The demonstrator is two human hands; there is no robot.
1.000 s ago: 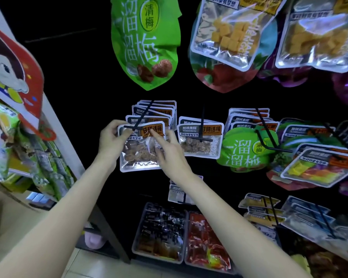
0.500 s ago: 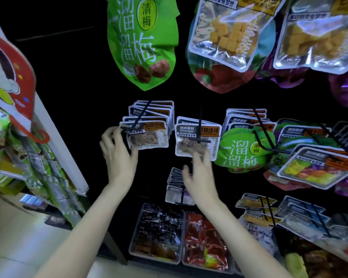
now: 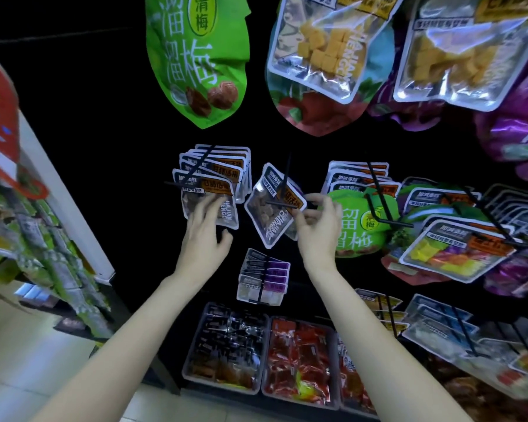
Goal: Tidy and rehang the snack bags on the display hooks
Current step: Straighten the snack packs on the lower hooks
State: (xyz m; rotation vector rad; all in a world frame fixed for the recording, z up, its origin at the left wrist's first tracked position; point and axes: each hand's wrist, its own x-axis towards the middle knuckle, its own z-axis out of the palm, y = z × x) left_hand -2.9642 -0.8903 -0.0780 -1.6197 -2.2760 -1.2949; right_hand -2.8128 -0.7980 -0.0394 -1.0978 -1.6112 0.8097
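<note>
At the middle row of the dark display rack (image 3: 83, 141), two bare hands are working among small clear snack bags hanging on black hooks. The left hand (image 3: 204, 236) is resting with straight, spread fingers (image 3: 208, 205) against the front bag of the left stack (image 3: 208, 202), which is hanging level on its hook (image 3: 200, 164) with several like bags lined up behind it. Just right of that stack, a tilted bag (image 3: 270, 213) is hanging crooked on the middle hook (image 3: 286, 175), its orange-labelled top corner swung up to the right and its lower corner pointing down to the left. The right hand (image 3: 317, 233) is pinching that bag's right edge, thumb and forefinger curled together on it, the other fingers loosely bent. Right beside this hand a round green bag (image 3: 360, 226) is sitting in front of another stack of small bags (image 3: 358, 178). Below the tilted bag, a short stack with purple labels (image 3: 264, 277) is hanging on a lower hook. Along the bottom edge of the rack, two clear trays are sitting side by side, one holding dark packets (image 3: 226, 348) and one holding red packets (image 3: 299, 360). Above, a large green bag (image 3: 195, 56) and clear bags of yellow cubes (image 3: 326, 47) are hanging.
</note>
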